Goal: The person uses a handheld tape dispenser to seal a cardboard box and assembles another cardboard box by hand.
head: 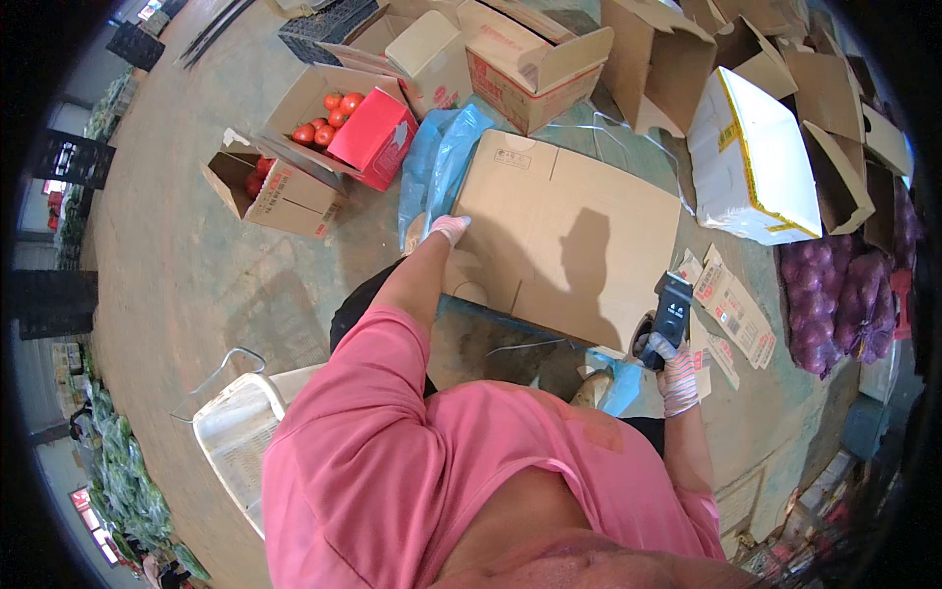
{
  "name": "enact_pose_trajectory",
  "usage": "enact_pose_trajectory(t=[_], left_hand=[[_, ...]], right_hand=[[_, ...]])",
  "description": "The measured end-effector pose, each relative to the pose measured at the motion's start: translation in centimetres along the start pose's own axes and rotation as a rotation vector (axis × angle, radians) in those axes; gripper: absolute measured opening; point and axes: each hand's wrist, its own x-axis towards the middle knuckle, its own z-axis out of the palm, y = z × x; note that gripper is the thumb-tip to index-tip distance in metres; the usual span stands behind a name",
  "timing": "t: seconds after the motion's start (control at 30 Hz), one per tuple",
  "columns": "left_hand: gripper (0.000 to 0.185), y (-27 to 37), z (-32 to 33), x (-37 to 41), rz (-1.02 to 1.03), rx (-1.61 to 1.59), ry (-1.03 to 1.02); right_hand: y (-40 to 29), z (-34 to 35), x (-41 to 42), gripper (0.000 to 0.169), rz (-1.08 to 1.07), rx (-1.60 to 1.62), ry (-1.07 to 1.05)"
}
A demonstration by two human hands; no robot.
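A large brown cardboard carton lies before me, its broad flat face up and a head-shaped shadow across it. My left hand, in a striped glove, grips the carton's left edge. In my right hand, gloved alike, is a black tape dispenser with what looks like a roll at its left side. It is at the carton's near right corner; whether it touches the cardboard I cannot tell. A crumpled blue plastic bag shows along the carton's far left side.
Tomatoes fill an open carton beside a red box. A smaller carton also holds tomatoes. To the right are a white foam box, cardboard scraps and purple net sacks of onions. A white plastic chair stands behind left.
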Motion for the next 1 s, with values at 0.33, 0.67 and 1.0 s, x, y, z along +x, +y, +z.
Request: enact_pose_trajectory(t=[0.33,0.67,1.0], left_hand=[[0.075,-0.3,2.9,-1.2,0.013,-0.23,-0.133],[0.036,9.7,-0.7,-20.5,0.62,-0.898,-0.376],[0.044,0.2,-1.2,-36.9,1.333,-0.246,0.081]], right_hand=[[6.1,0.9,6.1,0.034,0.077,0.04,-0.032],[-1.8,1.8,1.1,0.03,-0.181,0.343,0.132],[-3.5,3.8,-3.8,0.027,-0.311,0.535,-0.007]])
